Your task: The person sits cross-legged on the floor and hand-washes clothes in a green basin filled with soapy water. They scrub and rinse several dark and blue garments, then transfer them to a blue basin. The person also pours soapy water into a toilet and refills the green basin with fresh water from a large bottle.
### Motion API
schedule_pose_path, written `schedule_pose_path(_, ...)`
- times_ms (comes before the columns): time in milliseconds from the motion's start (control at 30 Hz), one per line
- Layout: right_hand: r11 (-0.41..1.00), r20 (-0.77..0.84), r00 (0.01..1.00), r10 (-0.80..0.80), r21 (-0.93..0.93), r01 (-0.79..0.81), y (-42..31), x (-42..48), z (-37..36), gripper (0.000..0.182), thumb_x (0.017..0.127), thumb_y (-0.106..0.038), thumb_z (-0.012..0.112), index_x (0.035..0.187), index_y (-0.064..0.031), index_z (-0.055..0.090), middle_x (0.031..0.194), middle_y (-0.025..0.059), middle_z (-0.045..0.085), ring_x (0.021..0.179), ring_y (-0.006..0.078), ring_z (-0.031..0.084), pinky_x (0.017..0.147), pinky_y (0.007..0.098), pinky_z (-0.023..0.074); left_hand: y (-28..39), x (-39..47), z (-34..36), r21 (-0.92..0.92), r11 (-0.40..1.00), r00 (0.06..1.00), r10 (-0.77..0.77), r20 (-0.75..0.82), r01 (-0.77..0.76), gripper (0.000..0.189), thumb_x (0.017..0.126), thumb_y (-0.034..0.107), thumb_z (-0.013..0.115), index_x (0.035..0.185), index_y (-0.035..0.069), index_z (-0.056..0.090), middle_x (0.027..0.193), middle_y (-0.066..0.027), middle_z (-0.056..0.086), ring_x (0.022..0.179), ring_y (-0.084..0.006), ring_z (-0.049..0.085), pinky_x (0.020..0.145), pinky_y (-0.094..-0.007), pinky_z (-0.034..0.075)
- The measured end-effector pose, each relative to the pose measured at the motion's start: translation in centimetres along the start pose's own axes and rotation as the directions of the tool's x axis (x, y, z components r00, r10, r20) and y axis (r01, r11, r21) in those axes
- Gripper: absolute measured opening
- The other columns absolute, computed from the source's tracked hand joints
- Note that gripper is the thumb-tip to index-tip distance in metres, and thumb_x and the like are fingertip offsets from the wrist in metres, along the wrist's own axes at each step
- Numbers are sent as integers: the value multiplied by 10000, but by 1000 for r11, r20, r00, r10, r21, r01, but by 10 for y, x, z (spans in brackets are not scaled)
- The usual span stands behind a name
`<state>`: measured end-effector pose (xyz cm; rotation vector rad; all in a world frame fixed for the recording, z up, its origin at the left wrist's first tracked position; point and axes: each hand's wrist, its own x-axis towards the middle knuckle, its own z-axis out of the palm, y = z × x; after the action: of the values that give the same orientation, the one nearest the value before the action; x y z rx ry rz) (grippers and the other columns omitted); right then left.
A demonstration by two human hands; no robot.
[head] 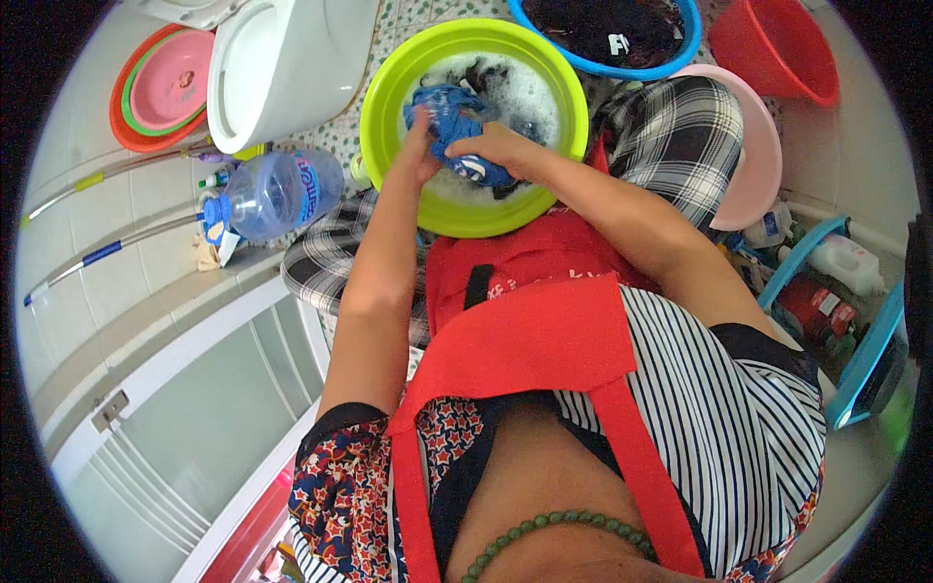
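Note:
A wet blue garment with a white print is bunched up over the lime-green basin. My left hand holds its left side, the fingers partly hidden and slightly blurred. On the other side, my right hand grips the cloth with the thumb laid across it. Below the garment, soapy water with white suds fills the basin's bottom. Some dark cloth lies in the foam at the far side.
Beyond the basin stands a blue tub of dark laundry. A red bucket and pink basin are at right, near a blue-handled basket of bottles. At left are a white toilet and large plastic water bottle.

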<state>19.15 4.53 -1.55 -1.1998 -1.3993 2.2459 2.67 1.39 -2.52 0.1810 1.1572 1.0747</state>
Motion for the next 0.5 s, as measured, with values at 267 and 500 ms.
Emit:
schedule_pose_path(267,889,-103,937,-333,-367,275,-4,-4,3,810,666,-502,669,1217,42,433,1033,228,608,954,327,604,807,371,468,-1,5,38,-114,935,926,307,-218,-337,177,767,43,632,914,-43,585,837,-168,633,693,-267,634,611,-374,551)
schedule_pose_path(500,705,-63,969,238,697,-129,-18,-31,2,577,775,-555,596,1162,-142,486,1072,71,537,931,250,520,734,413,438,9,-7,69,-80,862,836,458,-301,-501,175,789,1,552,958,-47,544,816,-140,612,697,-255,623,620,-367,543)
